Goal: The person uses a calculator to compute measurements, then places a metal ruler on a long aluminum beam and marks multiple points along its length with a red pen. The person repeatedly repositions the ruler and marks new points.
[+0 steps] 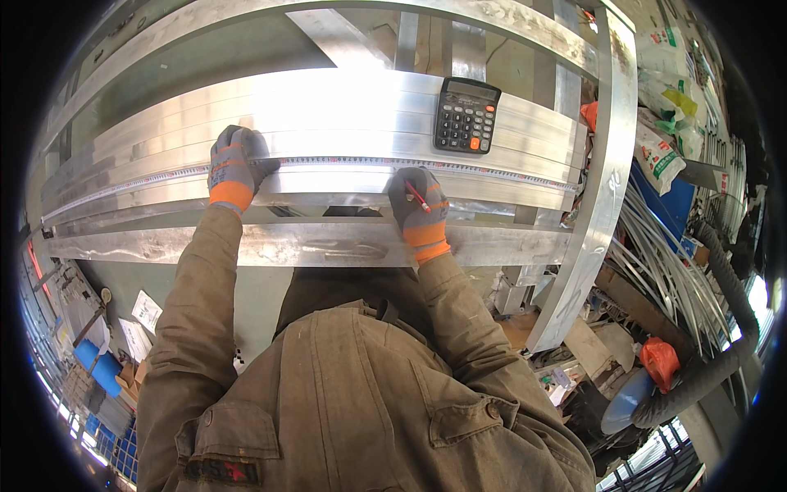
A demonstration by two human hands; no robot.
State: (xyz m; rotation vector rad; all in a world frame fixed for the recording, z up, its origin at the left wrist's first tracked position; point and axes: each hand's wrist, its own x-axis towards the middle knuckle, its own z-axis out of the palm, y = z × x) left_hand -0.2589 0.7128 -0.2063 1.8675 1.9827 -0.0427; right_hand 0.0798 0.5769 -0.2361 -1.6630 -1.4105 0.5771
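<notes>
Several bare aluminium bars (336,135) lie side by side in front of me. A white tape measure (344,161) stretches lengthwise across them, its blade running from the far left to the right end. My left hand (234,164), in a grey and orange glove, is closed over the tape and presses it to the metal, thumb toward the right. In a matching glove, my right hand (418,205) holds a red pencil (417,196) at the near edge of the bars. Its fingertips and the pencil's point are hidden. A black calculator (467,116) lies on the bars, beyond and right of that hand.
An aluminium frame surrounds the bars, with a near rail (328,244) and a right-hand post (602,164). At right are thin metal rods (664,254), a grey flexible hose (734,353) and a red bag (658,362). White sheets (147,312) lie at lower left.
</notes>
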